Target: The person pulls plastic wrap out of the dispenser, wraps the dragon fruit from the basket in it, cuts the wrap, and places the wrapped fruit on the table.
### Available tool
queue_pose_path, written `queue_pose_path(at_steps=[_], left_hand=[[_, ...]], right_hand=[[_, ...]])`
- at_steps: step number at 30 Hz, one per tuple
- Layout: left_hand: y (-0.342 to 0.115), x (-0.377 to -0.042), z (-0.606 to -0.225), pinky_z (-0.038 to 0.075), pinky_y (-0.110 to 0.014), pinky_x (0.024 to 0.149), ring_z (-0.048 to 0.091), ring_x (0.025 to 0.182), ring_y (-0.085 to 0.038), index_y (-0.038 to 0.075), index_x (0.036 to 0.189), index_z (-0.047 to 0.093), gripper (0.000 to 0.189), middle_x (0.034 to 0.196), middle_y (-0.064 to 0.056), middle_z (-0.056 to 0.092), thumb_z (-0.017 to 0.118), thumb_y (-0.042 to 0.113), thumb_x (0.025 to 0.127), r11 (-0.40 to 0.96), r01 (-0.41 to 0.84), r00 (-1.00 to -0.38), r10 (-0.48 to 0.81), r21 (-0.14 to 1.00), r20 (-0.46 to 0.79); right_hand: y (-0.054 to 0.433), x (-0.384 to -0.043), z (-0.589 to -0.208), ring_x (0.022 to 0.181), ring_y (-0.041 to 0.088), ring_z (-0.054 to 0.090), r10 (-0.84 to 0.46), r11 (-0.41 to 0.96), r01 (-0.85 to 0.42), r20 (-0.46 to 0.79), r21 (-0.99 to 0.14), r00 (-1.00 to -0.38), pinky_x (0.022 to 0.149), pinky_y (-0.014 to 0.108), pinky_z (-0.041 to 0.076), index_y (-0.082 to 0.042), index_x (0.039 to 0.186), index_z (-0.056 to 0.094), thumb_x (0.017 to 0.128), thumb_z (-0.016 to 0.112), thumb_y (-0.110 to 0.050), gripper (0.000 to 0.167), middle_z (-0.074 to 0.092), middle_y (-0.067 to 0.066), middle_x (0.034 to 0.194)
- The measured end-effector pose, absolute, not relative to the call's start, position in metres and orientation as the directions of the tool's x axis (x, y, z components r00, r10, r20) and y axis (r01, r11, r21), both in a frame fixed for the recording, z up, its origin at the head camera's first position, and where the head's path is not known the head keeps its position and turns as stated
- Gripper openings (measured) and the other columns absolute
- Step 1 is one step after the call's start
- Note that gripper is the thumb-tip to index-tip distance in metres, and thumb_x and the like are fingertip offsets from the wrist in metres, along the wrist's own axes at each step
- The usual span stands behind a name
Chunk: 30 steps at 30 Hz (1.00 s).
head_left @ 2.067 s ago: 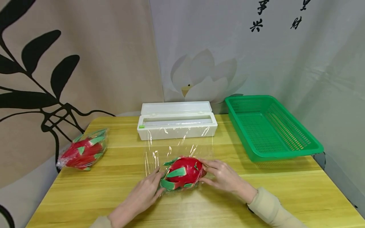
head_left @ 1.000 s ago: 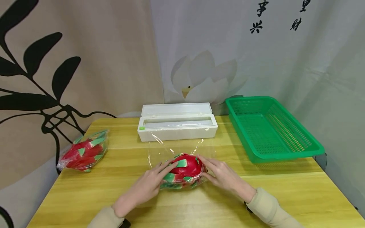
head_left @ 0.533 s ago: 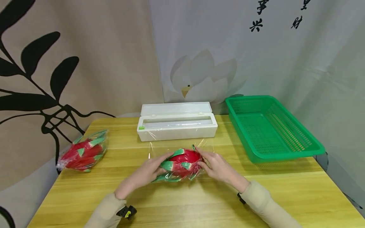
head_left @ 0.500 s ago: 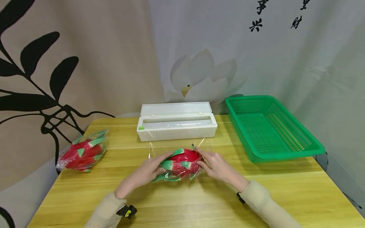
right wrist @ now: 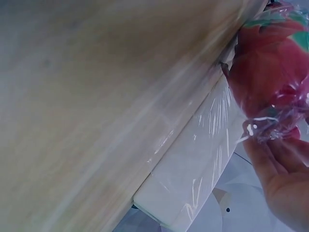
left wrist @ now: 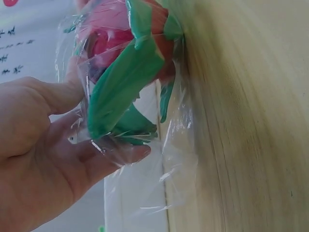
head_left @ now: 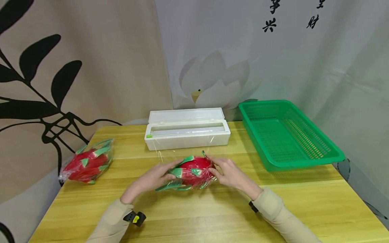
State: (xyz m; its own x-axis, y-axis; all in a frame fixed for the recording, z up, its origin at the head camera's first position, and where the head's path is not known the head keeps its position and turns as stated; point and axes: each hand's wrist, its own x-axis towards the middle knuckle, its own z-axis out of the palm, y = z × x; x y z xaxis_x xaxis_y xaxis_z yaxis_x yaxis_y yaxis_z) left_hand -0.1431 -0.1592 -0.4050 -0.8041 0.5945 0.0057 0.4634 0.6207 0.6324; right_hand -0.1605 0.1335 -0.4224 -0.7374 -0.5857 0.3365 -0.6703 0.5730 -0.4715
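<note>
A red dragon fruit [head_left: 194,168] with green scales is partly wrapped in clear cling film, in front of the white film dispenser [head_left: 187,140]. My left hand [head_left: 155,176] grips its left end, the thumb on the near side and the fingers beyond. In the left wrist view, the film hangs loose over the green scales [left wrist: 123,82]. My right hand [head_left: 229,173] holds the right end, and in the right wrist view its fingertips pinch bunched film [right wrist: 270,126] against the fruit. A thin sheet of film runs from the fruit back to the dispenser, whose lid stands raised.
A second dragon fruit [head_left: 88,162], wrapped in film, lies at the table's left edge. At the back right stands a green plastic basket [head_left: 267,148] with mesh sides. Behind the wooden table [head_left: 194,219] hangs a printed curtain [head_left: 121,67].
Both hands have tipped and rolled the dragon fruit away from the body, toward the dispenser, with film now over its near side. The left hand has moved round its left end.
</note>
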Motion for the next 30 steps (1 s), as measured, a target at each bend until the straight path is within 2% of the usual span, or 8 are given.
queue_pose_path(at_steps=[3, 5, 12, 16, 19, 22, 26, 30], left_hand=[[-0.158, -0.145, -0.407, 0.042, -0.055, 0.103, 0.047, 0.129, -0.039, 0.012, 0.148, 0.033, 0.06, 0.144, -0.02, 0.045, 0.056, 0.021, 0.094, 0.633, 0.48, -0.809, 0.588, 0.607, 0.027], [-0.156, -0.147, -0.408, 0.042, -0.054, 0.104, 0.047, 0.13, -0.038, 0.013, 0.148, 0.034, 0.058, 0.145, -0.019, 0.045, 0.055, 0.02, 0.094, 0.635, 0.48, -0.815, 0.579, 0.605, 0.04], [-0.152, -0.159, -0.409, 0.046, -0.051, 0.1, 0.055, 0.121, -0.034, 0.011, 0.143, 0.038, 0.046, 0.138, -0.016, 0.052, 0.048, 0.017, 0.099, 0.613, 0.424, -0.846, 0.531, 0.667, 0.05], [-0.153, -0.168, -0.409, 0.05, -0.044, 0.093, 0.058, 0.114, -0.029, 0.012, 0.141, 0.04, 0.04, 0.135, -0.015, 0.055, 0.043, 0.017, 0.101, 0.593, 0.361, -0.861, 0.508, 0.72, 0.013], [-0.154, -0.173, -0.408, 0.05, -0.034, 0.073, 0.057, 0.082, -0.02, 0.014, 0.142, 0.041, 0.04, 0.125, -0.018, 0.06, 0.042, 0.017, 0.102, 0.578, 0.301, -0.873, 0.488, 0.759, -0.025], [-0.154, -0.176, -0.408, 0.049, -0.032, 0.072, 0.053, 0.08, -0.016, 0.012, 0.14, 0.045, 0.04, 0.118, -0.019, 0.059, 0.045, 0.017, 0.101, 0.587, 0.315, -0.887, 0.462, 0.746, 0.01], [-0.149, -0.173, -0.409, 0.052, -0.04, 0.086, 0.058, 0.101, -0.024, 0.008, 0.13, 0.058, 0.037, 0.118, -0.015, 0.055, 0.057, 0.018, 0.094, 0.674, 0.446, -0.892, 0.39, 0.589, 0.229], [-0.142, -0.17, -0.417, 0.052, -0.039, 0.083, 0.058, 0.097, -0.026, 0.011, 0.11, 0.07, 0.028, 0.106, -0.009, 0.065, 0.071, 0.02, 0.084, 0.78, 0.568, -0.752, 0.362, 0.263, 0.551]], right_hand=[[0.134, -0.162, -0.423, 0.05, 0.013, 0.058, -0.577, 0.572, -0.641, 0.304, -0.512, -0.758, 0.061, 0.022, 0.057, 0.003, 0.138, 0.044, 0.093, 0.06, -0.015, 0.051, 0.062, 0.025, 0.122], [0.134, -0.164, -0.423, 0.04, 0.005, 0.039, -0.568, 0.568, -0.616, 0.281, -0.546, -0.773, 0.05, 0.017, 0.049, 0.003, 0.139, 0.043, 0.094, 0.059, -0.015, 0.051, 0.061, 0.026, 0.123], [0.133, -0.175, -0.424, 0.047, 0.001, 0.038, -0.517, 0.604, -0.548, 0.24, -0.579, -0.822, 0.066, 0.023, 0.054, 0.002, 0.137, 0.046, 0.096, 0.055, -0.016, 0.046, 0.062, 0.025, 0.123], [0.131, -0.183, -0.423, 0.064, 0.007, 0.054, -0.488, 0.604, -0.517, 0.231, -0.607, -0.842, 0.076, 0.028, 0.052, 0.0, 0.137, 0.048, 0.097, 0.053, -0.017, 0.043, 0.063, 0.021, 0.123], [0.129, -0.187, -0.423, 0.077, 0.012, 0.062, -0.476, 0.602, -0.508, 0.233, -0.617, -0.848, 0.074, 0.029, 0.054, -0.002, 0.137, 0.049, 0.098, 0.052, -0.017, 0.042, 0.067, 0.019, 0.118], [0.128, -0.19, -0.424, 0.08, 0.017, 0.066, -0.463, 0.594, -0.49, 0.227, -0.637, -0.857, 0.072, 0.028, 0.056, -0.002, 0.135, 0.05, 0.099, 0.051, -0.017, 0.039, 0.069, 0.019, 0.113], [0.126, -0.191, -0.425, 0.092, 0.025, 0.069, -0.442, 0.592, -0.487, 0.246, -0.642, -0.862, 0.077, 0.032, 0.058, -0.001, 0.12, 0.054, 0.098, 0.051, -0.016, 0.026, 0.07, 0.019, 0.105], [0.124, -0.191, -0.426, 0.086, 0.02, 0.067, -0.416, 0.618, -0.492, 0.276, -0.614, -0.867, 0.075, 0.03, 0.057, -0.005, 0.103, 0.054, 0.098, 0.051, -0.016, 0.012, 0.07, 0.012, 0.095]])
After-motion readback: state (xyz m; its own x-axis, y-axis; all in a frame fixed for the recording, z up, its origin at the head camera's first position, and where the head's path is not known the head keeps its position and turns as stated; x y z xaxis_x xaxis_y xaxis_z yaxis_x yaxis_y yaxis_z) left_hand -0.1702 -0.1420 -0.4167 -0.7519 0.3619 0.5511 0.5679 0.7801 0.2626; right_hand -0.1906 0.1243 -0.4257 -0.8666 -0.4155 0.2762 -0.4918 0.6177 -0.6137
